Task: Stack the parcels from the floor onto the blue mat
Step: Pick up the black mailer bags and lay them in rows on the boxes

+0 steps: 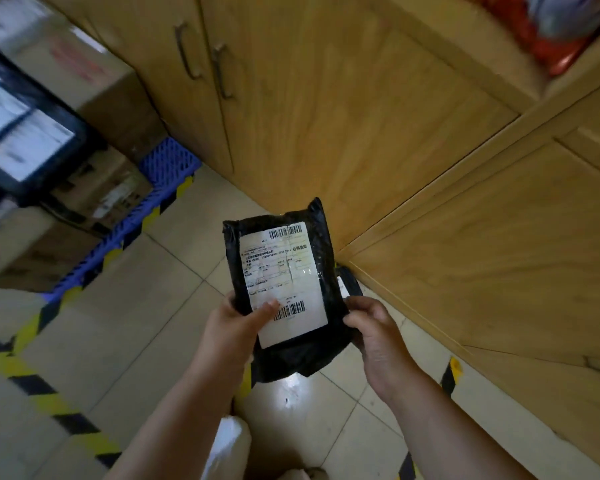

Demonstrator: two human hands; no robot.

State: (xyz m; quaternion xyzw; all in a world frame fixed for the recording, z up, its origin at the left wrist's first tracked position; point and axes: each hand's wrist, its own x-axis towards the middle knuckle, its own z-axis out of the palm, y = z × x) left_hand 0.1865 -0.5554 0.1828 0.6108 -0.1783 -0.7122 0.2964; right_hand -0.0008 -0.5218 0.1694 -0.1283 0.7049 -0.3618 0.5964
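Wooden cabinets [326, 133] with two metal door handles [205, 60] are shown above a tiled floor [174, 306] marked by yellow-and-black hazard tape [49, 403]; red items [548, 46] are blurred at top right

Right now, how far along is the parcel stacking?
Done: several cardboard boxes already sit stacked on the blue mat at upper left. In hand: a black poly parcel with a white label, held off the floor by both the left hand and the right hand. Left: placing it on the mat; another black parcel seems to lie behind it by the cabinet.
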